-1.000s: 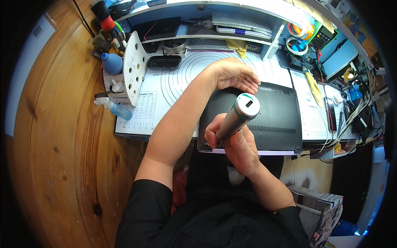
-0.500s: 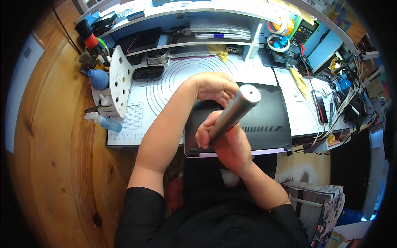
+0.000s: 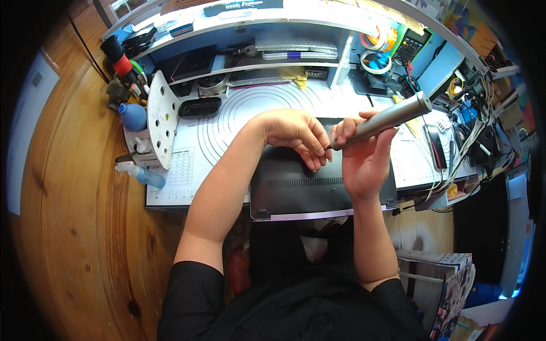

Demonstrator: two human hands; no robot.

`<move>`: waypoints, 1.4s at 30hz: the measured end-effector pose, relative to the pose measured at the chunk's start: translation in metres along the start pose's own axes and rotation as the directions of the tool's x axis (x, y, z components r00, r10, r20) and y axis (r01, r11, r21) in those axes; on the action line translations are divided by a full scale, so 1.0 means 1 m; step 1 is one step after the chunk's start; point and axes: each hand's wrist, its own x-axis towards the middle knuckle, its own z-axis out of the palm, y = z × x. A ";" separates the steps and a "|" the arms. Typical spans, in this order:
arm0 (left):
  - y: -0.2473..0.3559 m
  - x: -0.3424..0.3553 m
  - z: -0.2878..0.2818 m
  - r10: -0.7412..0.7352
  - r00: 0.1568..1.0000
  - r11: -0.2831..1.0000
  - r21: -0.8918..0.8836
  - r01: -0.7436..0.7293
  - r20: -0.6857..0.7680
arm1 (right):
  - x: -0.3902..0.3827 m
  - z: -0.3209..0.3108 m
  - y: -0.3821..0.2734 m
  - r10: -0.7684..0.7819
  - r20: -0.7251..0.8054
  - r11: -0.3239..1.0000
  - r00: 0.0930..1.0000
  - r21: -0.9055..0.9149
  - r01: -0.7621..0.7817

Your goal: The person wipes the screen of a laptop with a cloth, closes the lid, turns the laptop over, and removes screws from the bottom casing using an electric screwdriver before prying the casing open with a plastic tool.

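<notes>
A dark laptop (image 3: 304,198) lies underside up at the front of the bench, its vent slots facing me. My right hand (image 3: 365,170) is closed round a grey pen-shaped electric screwdriver (image 3: 392,119), tilted so its thick end points up and to the right. The thin bit points left and meets the fingertips of my left hand (image 3: 293,135). Those left fingers are bent and pinched together over the laptop's far part. Whatever sits between them, if anything, is too small to make out.
A white work mat (image 3: 187,136) with printed circles covers the bench. At left stand a holed white rack (image 3: 161,122), a blue air blower (image 3: 133,117) and a spray bottle (image 3: 147,176). Cables (image 3: 463,153) and a multimeter (image 3: 410,45) crowd the right, with a shelf (image 3: 239,67) behind.
My right hand has swung right and away from me, tipping the screwdriver so its bit now reaches the left fingertips. The left hand stays over the laptop, its fingers now pinched.
</notes>
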 end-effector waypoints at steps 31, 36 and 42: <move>-0.001 0.005 -0.027 0.280 0.834 0.887 -0.204 -0.414 -0.475 | -0.062 0.081 0.040 0.446 0.402 0.885 0.800 -0.067 -0.461; -0.001 0.004 -0.026 0.280 0.836 0.884 -0.213 -0.416 -0.472 | -0.064 0.083 0.042 0.419 0.423 0.892 0.804 -0.028 -0.450; -0.001 0.004 -0.027 0.264 0.853 0.912 -0.173 -0.373 -0.451 | -0.064 0.084 0.042 0.419 0.447 0.893 0.791 -0.044 -0.448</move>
